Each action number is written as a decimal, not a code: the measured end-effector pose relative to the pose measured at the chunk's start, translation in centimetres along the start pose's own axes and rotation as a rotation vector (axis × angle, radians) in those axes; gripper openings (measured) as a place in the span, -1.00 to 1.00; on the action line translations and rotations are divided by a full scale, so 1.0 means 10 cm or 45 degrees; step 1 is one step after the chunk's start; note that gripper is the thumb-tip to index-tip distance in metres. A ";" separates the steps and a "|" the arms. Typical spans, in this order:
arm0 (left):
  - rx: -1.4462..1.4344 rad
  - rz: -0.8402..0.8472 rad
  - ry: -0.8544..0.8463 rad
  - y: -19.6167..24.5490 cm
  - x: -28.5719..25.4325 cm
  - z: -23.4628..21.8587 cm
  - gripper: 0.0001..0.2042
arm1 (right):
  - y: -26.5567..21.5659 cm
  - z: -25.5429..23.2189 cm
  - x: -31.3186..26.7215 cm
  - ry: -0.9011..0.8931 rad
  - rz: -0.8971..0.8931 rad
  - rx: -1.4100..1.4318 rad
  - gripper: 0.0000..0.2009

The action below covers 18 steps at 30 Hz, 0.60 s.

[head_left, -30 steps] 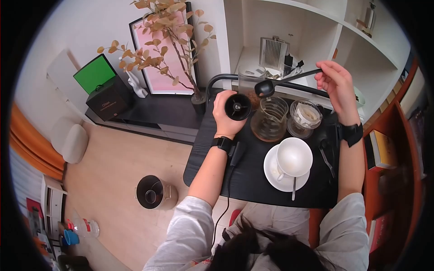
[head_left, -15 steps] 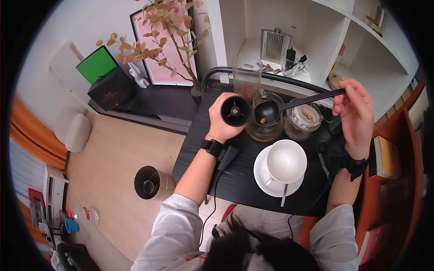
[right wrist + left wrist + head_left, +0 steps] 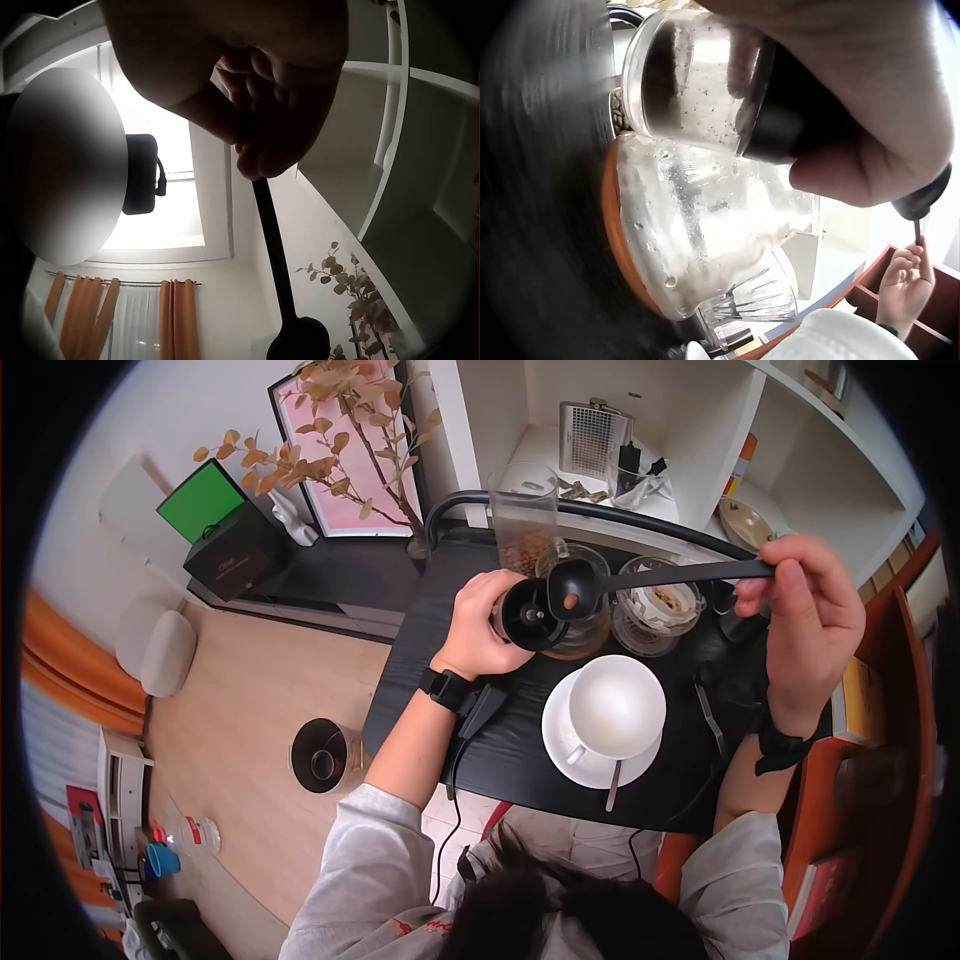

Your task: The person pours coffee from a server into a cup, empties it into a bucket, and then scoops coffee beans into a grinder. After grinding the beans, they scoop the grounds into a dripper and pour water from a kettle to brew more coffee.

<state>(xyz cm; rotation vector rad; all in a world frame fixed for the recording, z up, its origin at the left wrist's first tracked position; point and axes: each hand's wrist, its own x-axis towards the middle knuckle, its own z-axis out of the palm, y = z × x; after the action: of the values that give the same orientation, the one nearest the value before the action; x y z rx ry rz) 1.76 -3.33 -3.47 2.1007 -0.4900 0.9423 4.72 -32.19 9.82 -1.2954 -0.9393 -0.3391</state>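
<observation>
My left hand (image 3: 482, 628) grips a black-topped grinder (image 3: 530, 616); the left wrist view shows its clear lower chamber (image 3: 697, 82) inside the curl of that hand (image 3: 870, 97). The right hand (image 3: 812, 622) pinches the handle end of a black scoop (image 3: 572, 588), also seen in the right wrist view, where the hand (image 3: 247, 82) is above the scoop (image 3: 300, 341). A brown bean lies in the bowl of the scoop, which overlaps the grinder's rim; contact cannot be told. Behind them are a tall glass with beans (image 3: 524, 545) and a glass carafe (image 3: 588, 635).
A white cup (image 3: 617, 705) on a saucer (image 3: 556, 735) with a spoon stands near the front of the black table (image 3: 500, 760). Right of the carafe sits a glass dripper (image 3: 655, 622) with a filter. A cable runs beside the left wrist; a bin (image 3: 325, 755) stands on the floor.
The right hand has lowered the scoop from above the carafe leftward to the grinder's rim. The left hand still grips the grinder, and the head view has shifted slightly.
</observation>
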 end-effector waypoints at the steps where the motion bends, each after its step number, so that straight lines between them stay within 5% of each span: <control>1: -0.017 -0.016 -0.009 0.00 0.00 0.00 -0.61 | -0.03 0.04 -0.02 -0.010 -0.028 -0.048 -0.84; 4: -0.049 -0.061 -0.027 0.00 -0.01 0.01 -0.61 | -0.09 0.16 -0.09 -0.026 -0.131 -0.171 -0.87; 11: -0.023 -0.127 -0.046 -0.03 -0.03 0.00 -0.60 | -0.20 0.27 -0.03 -0.467 -0.531 -0.434 -0.80; 18: -0.112 -0.265 0.049 -0.02 -0.04 0.02 -0.64 | -0.17 0.43 -0.12 -0.596 -0.544 -0.505 -0.64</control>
<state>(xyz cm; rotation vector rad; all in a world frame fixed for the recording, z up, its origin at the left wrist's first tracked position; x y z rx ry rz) 1.69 -3.31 -3.99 2.0055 -0.2816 0.8244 1.10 -29.12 9.95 -1.5645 -1.6148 -0.5891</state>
